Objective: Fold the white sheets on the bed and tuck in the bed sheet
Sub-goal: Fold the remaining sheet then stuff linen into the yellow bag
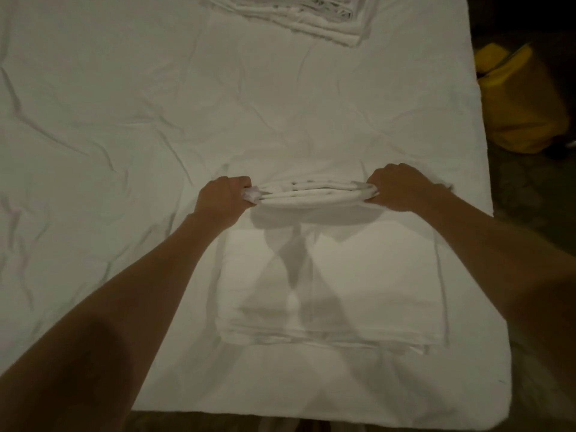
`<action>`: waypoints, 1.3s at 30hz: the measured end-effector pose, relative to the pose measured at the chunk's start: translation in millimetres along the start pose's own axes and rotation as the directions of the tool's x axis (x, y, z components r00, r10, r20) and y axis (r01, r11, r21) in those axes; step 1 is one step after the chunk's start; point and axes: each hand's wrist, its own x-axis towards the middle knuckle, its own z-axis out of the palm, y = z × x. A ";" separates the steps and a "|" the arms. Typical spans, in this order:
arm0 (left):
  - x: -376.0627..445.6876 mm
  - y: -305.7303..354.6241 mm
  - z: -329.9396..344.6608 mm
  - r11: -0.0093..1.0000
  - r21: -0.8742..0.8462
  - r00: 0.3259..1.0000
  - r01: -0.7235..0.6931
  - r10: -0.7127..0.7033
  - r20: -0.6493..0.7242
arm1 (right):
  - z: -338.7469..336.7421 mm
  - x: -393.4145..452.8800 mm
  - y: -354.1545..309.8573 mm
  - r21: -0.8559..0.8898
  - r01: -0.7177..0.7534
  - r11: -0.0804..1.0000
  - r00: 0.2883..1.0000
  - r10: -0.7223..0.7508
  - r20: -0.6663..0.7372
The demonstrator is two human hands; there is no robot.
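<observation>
On bed sheet (pixel 124 104) | white sheet (pixel 327 275) half-folded, layered edge lifted | both hands' fingers grip its corners

We stand at a bed (pixel 93 120) in what looks like a bedroom or guest room, dimly lit. A wrinkled white bed sheet (pixel 311 104) covers the mattress all around the spot where our hands grip. Beyond the grip, at the far edge, lies a stack (pixel 299 17) of folded white linen. Right of the grip, past the bed's edge, a yellow bin (pixel 517 98) sits on a dark floor (pixel 536 244).
</observation>
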 end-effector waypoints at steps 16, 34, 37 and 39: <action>-68.4 24.9 40.0 -0.581 -0.625 0.782 0.521 0.033 0.622 | -21.8 -37.2 -20.3 -0.024 0.126 0.992 0.982 -0.128 -0.141; -85.9 132.2 -31.7 -0.246 -0.839 0.715 0.486 -0.440 0.543 | -28.2 -157.4 -96.4 0.552 0.014 0.834 0.998 0.027 -0.065; -78.5 160.1 -62.6 -0.186 -0.871 0.744 0.455 -0.458 0.487 | -44.9 -184.6 -65.5 0.667 0.037 0.744 0.996 0.028 -0.085; -74.8 177.6 -80.0 -0.168 -0.884 0.754 0.437 -0.468 0.461 | -57.9 -197.7 -42.5 0.679 0.028 0.734 0.998 0.017 -0.058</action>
